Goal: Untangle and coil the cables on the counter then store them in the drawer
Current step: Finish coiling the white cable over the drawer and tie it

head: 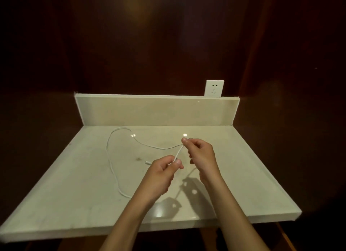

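One thin white cable lies in a wide loop on the pale stone counter. My left hand pinches the cable near one end, and a small plug tip pokes out to its left. My right hand pinches the same cable a short way along, held higher above the counter. A short straight stretch of cable runs between the two hands. From my right hand the cable trails left across the counter, curves round at the back left and comes back toward my left forearm.
A stone backsplash closes the counter's far edge, with a white wall socket above its right end. Dark wood panelling surrounds the counter. No drawer is visible.
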Tool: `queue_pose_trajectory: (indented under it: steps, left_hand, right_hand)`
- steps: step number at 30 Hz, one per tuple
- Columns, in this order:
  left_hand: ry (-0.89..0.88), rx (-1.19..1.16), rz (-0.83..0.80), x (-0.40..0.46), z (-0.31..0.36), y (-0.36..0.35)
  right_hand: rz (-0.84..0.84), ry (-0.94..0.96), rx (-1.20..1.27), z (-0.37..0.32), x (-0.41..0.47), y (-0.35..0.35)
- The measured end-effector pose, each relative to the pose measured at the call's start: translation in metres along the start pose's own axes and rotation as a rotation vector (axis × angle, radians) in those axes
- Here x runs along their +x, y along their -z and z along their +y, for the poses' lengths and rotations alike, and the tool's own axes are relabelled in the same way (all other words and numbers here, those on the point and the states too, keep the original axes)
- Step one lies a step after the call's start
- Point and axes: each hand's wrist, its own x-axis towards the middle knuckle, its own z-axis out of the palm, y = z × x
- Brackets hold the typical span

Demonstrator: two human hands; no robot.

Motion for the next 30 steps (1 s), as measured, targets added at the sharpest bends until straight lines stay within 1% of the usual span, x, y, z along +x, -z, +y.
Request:
queue_pose_trajectory:
  steps: [2,5,6,9,12,17,19,20,21,24,26,27,28,30]
  left_hand:
    - [-0.021,0.002,0.024,-0.010,-0.003,0.011]
    - [-0.057,-0.021,0.060,-0.022,-0.009,0.025]
    - [-0.070,-0.051,0.068,-0.026,-0.011,0.029]
    - [-0.087,-0.121,0.060,-0.036,-0.018,0.040]
    - [-0.056,-0.074,-0.032,-0.046,-0.028,0.050]
    - [0.043,-0.046,-0.267,-0.063,-0.038,0.047]
    - [0.057,-0.042,-0.314,-0.068,-0.040,0.045]
    - [0.057,-0.046,-0.288,-0.068,-0.041,0.045]
    - [0.048,-0.050,-0.214,-0.068,-0.042,0.044]
    - [0.034,-0.105,0.176,-0.066,-0.048,0.041]
    - [0.032,-0.191,0.387,-0.066,-0.050,0.038]
    - [0.030,-0.262,0.442,-0.067,-0.050,0.036]
    - [0.024,-0.384,0.461,-0.067,-0.049,0.034]
    - [0.049,-0.796,0.447,-0.066,-0.044,0.031]
  right_hand:
    - [0.015,0.053,-0.108,0.010,-0.008,-0.010]
    - [-0.058,0.261,-0.207,0.024,-0.022,-0.021]
    - [-0.101,0.286,-0.203,0.026,-0.028,-0.023]
    - [-0.193,0.255,-0.167,0.033,-0.042,-0.028]
    - [-0.192,0.294,-0.122,0.037,-0.052,-0.026]
    - [-0.183,0.290,-0.089,0.038,-0.066,-0.027]
    - [-0.199,0.278,-0.091,0.040,-0.072,-0.028]
    - [-0.197,0.270,-0.088,0.042,-0.074,-0.028]
    - [-0.189,0.261,-0.083,0.044,-0.075,-0.027]
    - [-0.195,0.237,-0.103,0.052,-0.083,-0.022]
    - [-0.232,0.213,-0.125,0.060,-0.090,-0.019]
    - [-0.258,0.205,-0.140,0.065,-0.094,-0.018]
    - [-0.279,0.201,-0.162,0.068,-0.097,-0.016]
    - [-0.304,0.202,-0.201,0.072,-0.102,-0.013]
